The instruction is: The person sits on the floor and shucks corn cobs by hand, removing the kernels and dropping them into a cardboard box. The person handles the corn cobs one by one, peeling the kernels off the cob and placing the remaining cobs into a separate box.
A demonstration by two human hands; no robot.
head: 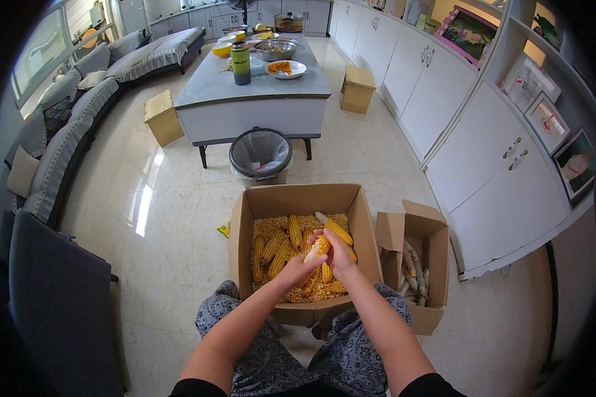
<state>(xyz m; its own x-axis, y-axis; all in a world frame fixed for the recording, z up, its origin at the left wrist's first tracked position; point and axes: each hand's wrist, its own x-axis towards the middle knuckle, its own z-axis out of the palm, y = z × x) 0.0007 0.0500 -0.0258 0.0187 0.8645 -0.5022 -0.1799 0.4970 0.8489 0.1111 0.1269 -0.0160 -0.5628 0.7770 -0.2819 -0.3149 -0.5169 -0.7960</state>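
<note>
Between my two hands is a partly shelled corn cob (318,249), its lower left part pale and bare, its upper part still yellow with kernels. My left hand (300,265) grips the bare end, and my right hand (338,253) wraps the kernel side from the right. Both are above a large open cardboard box (237,238). Loose corn kernels (270,226) cover the bottom of this box, with several whole yellow ears (280,258) lying on them. One ear (338,231) with a whitish bare tip rests at the box's far right.
A smaller cardboard box (427,218) holding several stripped cobs (414,273) stands right of the large one. Behind is a lined trash bin (260,154), then a grey table (203,92) with bowls. An armchair (59,297) is at left, white cabinets (506,198) at right.
</note>
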